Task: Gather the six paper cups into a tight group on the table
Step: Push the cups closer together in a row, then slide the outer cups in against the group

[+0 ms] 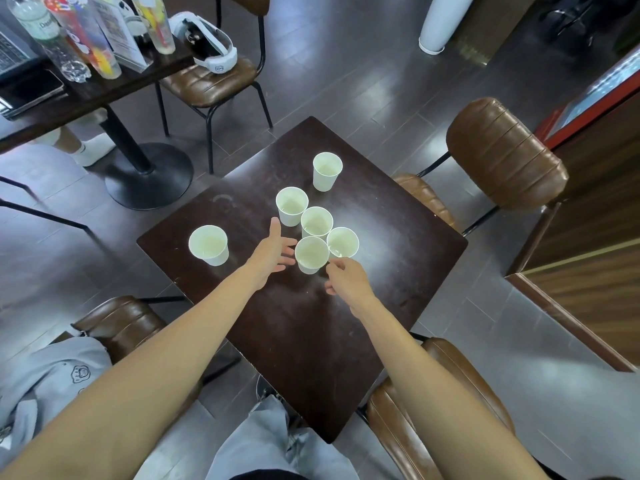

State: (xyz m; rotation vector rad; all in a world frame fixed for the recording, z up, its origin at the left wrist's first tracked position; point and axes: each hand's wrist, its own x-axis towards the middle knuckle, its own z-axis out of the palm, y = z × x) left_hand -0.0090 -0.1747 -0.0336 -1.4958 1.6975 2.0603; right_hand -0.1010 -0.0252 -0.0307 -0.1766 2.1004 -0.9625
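Head view. Six white paper cups are seen upright and empty on the dark desk (398,271). Four are clustered at the centre of the frame: the nearest cup (311,254), one just to its right (343,242), one behind these (316,221), and one further up-left (292,205). Within this cluster the rims appear touching or nearly so. Two cups are still apart: the left outlier (209,244) at centre left, and the far outlier (327,170) above the cluster.

The left hand (273,249) is held open, fingers spread, just left of the nearest cup; nothing is grasped. The right hand (346,277) is loosely curled just below and right of the same cup; whether its fingertips touch the cup wall cannot be told, and no cup is seen enclosed.

Judgement: the nearest cup is being nudged into the cluster. It is best pressed low on the wall, from both sides, since an empty paper cup tips easily if pushed at the rim. The two outliers would then be slid in, not lifted, with neighbours steadied.
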